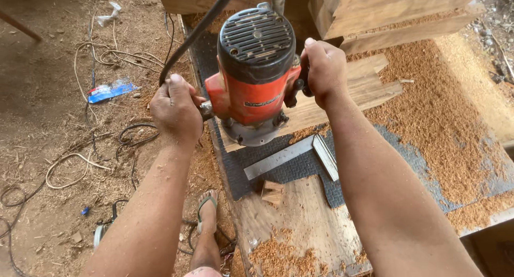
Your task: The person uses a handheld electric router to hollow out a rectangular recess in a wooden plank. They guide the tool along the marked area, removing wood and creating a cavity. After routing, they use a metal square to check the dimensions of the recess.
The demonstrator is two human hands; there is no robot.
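We note both grips fully closed: the left hand (175, 108) on one side handle, the right hand (323, 71) on the opposite handle of an orange router (251, 76). The router sits between the grips, its metal base on a pale wood board (369, 89). We judge it heavy, rigid and top-loaded; the two side handles are the proper holds. Its black ribbed cap looks like hard plastic. Just below the grips, a steel square (292, 155) and a small wood block (272, 192) lie on dark textured matting (300, 170). Beyond the right grip, loose sawdust (439, 111) covers the surface, with stacked timber (396, 12) above.
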